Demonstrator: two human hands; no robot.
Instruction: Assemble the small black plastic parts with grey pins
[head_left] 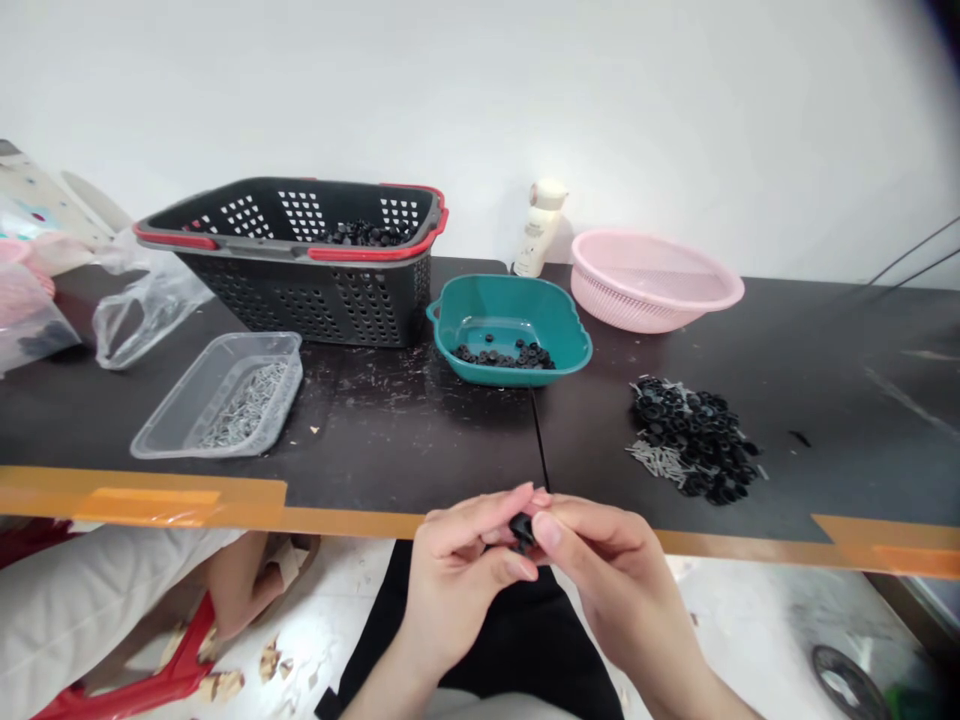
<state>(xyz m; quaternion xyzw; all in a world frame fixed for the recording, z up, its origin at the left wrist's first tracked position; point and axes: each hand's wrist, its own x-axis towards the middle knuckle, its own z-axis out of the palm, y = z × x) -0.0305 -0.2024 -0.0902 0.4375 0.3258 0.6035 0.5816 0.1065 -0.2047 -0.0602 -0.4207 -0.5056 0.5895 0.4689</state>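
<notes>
Between my two hands, just in front of the table's taped edge, is a small round black plastic part point(523, 530). My left hand point(469, 560) is closed on it from the left, thumb below and fingers above. My right hand point(596, 560) pinches its right side with thumb and fingertips. Fingers cover much of the part. On the table to the right lies a heap of black cup-like parts point(709, 440) with a bunch of metal pins point(656, 460) beside it. A teal basin point(517, 378) ahead holds small black ring-like pieces point(525, 355).
A clear plastic tub point(150, 425) of metal pins stands left, before a black basket point(315, 295) with red handles and black parts inside. Behind stand a white bottle point(540, 230) and a pink strainer point(652, 300). Another person's leg point(236, 590) shows below the table, left.
</notes>
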